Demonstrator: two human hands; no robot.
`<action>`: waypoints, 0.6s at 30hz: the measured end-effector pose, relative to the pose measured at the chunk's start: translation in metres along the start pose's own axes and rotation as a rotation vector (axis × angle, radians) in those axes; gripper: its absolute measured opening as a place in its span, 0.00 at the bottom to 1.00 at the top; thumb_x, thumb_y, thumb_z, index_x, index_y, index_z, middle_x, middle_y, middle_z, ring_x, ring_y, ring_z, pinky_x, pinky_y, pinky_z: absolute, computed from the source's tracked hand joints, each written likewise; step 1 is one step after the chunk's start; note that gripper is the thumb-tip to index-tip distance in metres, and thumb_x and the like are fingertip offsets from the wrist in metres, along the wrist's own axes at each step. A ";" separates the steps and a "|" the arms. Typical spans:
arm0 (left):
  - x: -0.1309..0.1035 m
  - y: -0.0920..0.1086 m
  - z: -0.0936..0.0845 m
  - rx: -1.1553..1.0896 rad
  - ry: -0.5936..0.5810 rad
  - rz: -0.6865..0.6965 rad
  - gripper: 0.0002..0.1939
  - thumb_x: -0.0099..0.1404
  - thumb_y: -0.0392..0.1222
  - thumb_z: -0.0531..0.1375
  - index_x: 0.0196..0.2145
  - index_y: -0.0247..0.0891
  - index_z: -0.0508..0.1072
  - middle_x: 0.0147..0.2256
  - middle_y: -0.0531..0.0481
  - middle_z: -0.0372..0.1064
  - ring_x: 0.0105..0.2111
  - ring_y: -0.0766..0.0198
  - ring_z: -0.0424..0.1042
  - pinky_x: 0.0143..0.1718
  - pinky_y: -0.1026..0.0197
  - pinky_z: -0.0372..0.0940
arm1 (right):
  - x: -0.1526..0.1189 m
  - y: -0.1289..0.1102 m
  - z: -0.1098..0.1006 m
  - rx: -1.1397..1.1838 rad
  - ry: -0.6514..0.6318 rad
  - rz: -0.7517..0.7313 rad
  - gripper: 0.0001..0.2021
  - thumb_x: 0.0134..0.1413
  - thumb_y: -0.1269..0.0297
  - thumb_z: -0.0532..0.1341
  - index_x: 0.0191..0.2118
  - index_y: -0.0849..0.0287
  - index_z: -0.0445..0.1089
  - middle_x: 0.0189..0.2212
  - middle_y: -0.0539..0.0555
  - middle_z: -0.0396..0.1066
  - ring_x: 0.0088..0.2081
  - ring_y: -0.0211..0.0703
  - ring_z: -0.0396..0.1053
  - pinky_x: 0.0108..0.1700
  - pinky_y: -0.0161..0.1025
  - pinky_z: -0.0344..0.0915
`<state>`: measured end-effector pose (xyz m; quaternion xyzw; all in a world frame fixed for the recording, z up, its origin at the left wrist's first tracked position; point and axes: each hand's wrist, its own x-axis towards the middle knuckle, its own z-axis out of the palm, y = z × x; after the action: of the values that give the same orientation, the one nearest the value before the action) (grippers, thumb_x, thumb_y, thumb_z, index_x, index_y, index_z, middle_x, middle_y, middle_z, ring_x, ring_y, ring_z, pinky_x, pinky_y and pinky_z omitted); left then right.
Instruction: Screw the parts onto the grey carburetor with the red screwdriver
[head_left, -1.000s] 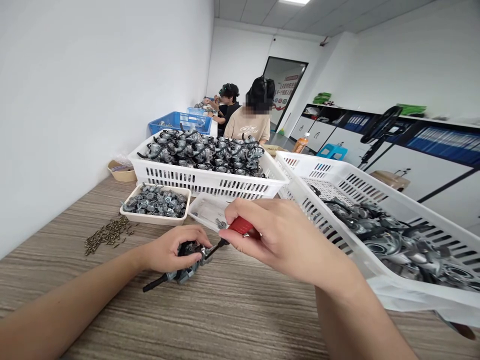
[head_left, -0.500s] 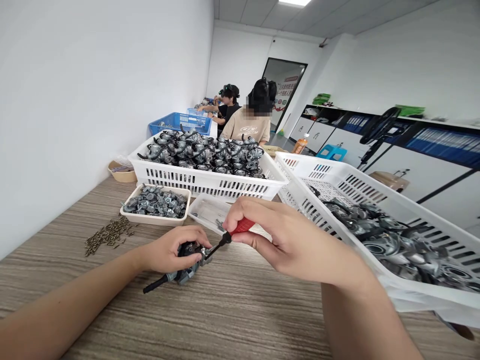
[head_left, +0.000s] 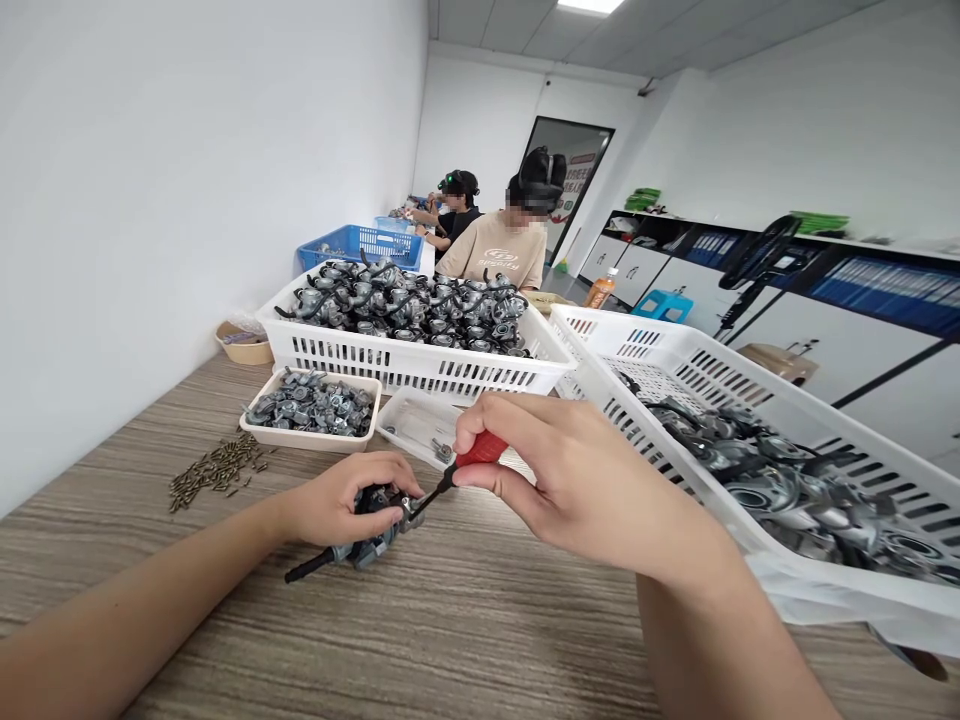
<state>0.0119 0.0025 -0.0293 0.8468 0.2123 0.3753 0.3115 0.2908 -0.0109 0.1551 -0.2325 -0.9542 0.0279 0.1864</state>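
Observation:
My left hand (head_left: 349, 500) is wrapped round a grey metal part (head_left: 369, 550) with a black tube, holding it on the wooden table (head_left: 420, 640). My right hand (head_left: 547, 470) grips a screwdriver by its red handle (head_left: 481, 449). The black shaft slants down to the left, and its tip meets the metal part near my left fingertips. Just beyond my hands lies a clear shallow tray (head_left: 409, 415) with a few small metal pieces. A cream tray (head_left: 307, 439) full of small grey parts stands beside it, and a pile of brass screws (head_left: 217, 470) lies on the table to the left.
A white basket (head_left: 420, 375) heaped with metal parts stands behind the trays. Another white basket (head_left: 622, 430) with more parts is at the right. Further back are a blue basket (head_left: 360, 243), an orange bottle (head_left: 600, 290) and two people (head_left: 499, 250) (head_left: 457, 215) seated.
My right hand and the screwdriver have shifted very slightly left. My left hand keeps its hold. The nearer person's head has moved to the right and lifted a little.

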 end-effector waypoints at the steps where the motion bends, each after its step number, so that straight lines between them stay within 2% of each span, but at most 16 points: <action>1: 0.000 0.000 0.000 0.000 0.001 0.000 0.12 0.80 0.42 0.63 0.57 0.38 0.80 0.49 0.39 0.82 0.49 0.53 0.81 0.56 0.52 0.76 | 0.000 0.000 0.000 -0.004 0.002 0.000 0.05 0.80 0.59 0.65 0.48 0.53 0.72 0.39 0.50 0.80 0.34 0.43 0.74 0.36 0.39 0.59; 12: -0.001 0.000 0.000 -0.013 -0.001 -0.006 0.12 0.81 0.43 0.62 0.57 0.38 0.80 0.50 0.39 0.82 0.50 0.53 0.81 0.57 0.51 0.75 | -0.002 -0.001 0.000 -0.051 -0.003 0.048 0.07 0.79 0.57 0.66 0.48 0.53 0.72 0.40 0.49 0.82 0.34 0.44 0.76 0.37 0.39 0.60; 18: -0.001 -0.003 0.002 -0.014 0.003 0.000 0.11 0.81 0.42 0.62 0.57 0.39 0.80 0.50 0.39 0.82 0.51 0.52 0.81 0.57 0.51 0.75 | -0.001 -0.001 0.000 -0.080 -0.032 0.108 0.07 0.80 0.56 0.66 0.50 0.53 0.73 0.39 0.50 0.84 0.36 0.48 0.79 0.38 0.41 0.62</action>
<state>0.0120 0.0029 -0.0325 0.8440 0.2103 0.3781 0.3170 0.2910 -0.0121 0.1548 -0.2903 -0.9435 0.0036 0.1597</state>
